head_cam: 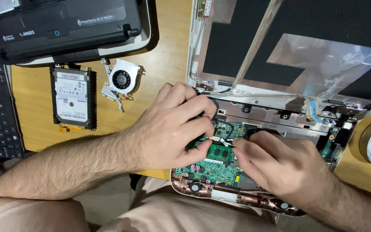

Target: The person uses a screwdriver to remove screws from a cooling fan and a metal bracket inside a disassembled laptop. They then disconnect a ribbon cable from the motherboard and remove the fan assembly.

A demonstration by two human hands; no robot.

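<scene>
Both hands are working the green motherboard (213, 169): left hand (172, 126) curled, fingers pressing on it; right hand (275, 165) pinching a small connector (226, 141); hard drive (72, 99) and fan (122, 80) lying nearby.

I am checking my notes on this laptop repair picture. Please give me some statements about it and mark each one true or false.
1. Both hands, the left hand and the right hand, are over the green circuit board of the opened laptop. True.
2. The small cooling fan is mounted inside the laptop. False: it lies loose on the wooden table.
3. A hard drive lies on the table left of the fan. True.
4. The right hand holds a screwdriver. False: no tool is visible in it.
5. The hard drive is touching the left hand. False: they are apart.
</scene>
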